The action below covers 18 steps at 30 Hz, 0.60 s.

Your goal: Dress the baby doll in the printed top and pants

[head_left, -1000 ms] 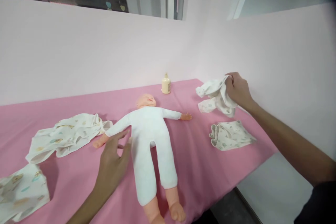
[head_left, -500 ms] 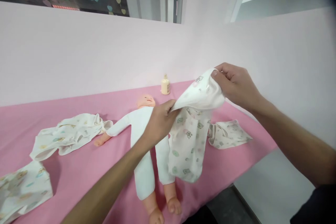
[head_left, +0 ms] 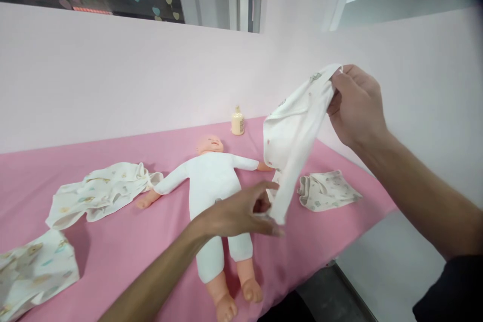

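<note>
My right hand (head_left: 358,103) pinches the upper end of a white baby garment (head_left: 296,136) with small printed figures, and the cloth hangs down in folds. At its lower end is my left hand (head_left: 245,209), with thumb and forefinger apart around the hem; whether they touch the cloth I cannot tell. Beneath my left hand a baby doll (head_left: 213,176) in a white bodysuit lies on its back, arms spread and feet bare. My left hand hides part of its middle. The garment hangs to the right of the doll, close to one doll hand.
A pink-covered table (head_left: 124,256) stands against pale walls. At its back is a cream pump bottle (head_left: 237,122). A folded printed cloth (head_left: 328,191) lies on the right. On the left lie a crumpled printed garment (head_left: 100,193) and another printed cloth (head_left: 37,271).
My right hand has risen to the right, drawing the garment up and away from the doll. My left hand has let go of the garment's upper part and moved down to its lower end.
</note>
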Tool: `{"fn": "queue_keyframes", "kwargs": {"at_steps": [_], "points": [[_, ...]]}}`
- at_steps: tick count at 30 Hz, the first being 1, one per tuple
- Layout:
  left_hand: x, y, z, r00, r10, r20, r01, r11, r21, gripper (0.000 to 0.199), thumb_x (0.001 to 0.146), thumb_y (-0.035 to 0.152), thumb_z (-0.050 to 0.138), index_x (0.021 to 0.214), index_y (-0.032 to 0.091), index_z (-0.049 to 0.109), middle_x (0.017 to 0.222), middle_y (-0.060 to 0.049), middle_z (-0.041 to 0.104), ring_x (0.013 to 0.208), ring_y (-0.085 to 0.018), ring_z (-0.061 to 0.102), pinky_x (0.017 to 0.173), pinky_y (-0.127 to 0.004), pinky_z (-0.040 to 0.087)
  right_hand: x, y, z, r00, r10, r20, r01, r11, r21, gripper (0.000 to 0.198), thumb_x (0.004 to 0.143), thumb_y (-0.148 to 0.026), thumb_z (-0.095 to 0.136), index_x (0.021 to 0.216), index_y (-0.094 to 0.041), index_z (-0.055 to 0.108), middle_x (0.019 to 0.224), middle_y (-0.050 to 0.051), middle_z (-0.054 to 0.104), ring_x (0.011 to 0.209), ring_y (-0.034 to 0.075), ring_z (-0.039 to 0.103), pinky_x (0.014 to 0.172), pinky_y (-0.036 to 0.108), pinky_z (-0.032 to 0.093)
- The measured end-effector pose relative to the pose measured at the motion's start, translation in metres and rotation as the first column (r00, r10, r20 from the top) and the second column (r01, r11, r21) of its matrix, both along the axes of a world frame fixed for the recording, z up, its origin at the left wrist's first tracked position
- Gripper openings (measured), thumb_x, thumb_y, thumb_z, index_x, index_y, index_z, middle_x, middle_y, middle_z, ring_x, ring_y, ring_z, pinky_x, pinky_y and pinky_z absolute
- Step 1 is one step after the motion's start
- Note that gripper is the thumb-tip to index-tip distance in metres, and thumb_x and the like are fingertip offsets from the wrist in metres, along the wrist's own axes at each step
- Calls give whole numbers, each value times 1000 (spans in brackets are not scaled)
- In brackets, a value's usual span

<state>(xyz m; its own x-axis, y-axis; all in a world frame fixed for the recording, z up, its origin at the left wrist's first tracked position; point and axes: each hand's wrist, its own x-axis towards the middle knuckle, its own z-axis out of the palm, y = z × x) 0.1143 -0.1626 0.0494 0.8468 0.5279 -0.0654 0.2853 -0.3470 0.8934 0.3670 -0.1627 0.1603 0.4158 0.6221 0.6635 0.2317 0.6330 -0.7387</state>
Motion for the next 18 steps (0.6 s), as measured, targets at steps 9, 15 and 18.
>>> {"fn": "queue_keyframes", "kwargs": {"at_steps": [9,15,18], "points": [[15,0,-12,959,270,87,-276,958,72,54,79,64,63,116,24,61,97,-5,63,83,-18,59,68,-30,47,-6,-11,9,995,84,44,-87,994,69,28,97,-18,46,69,-21,43,69,-2,42,73,13,56,67,28,50],[43,2,-24,938,272,215,-276,961,-10,53,77,59,68,112,19,63,101,-8,69,92,-23,64,78,-35,51,-26,-22,20,978,207,5,-206,972,113,28,92,-9,49,67,-21,44,69,-2,38,61,10,44,57,23,44],[51,3,-21,955,191,225,-190,981,-23,43,86,58,59,102,20,68,97,-8,71,92,-25,66,79,-37,51,-28,-29,23,979,201,26,-202,963,181,25,95,-13,48,71,-21,49,73,-1,43,70,12,52,67,26,48]]}}
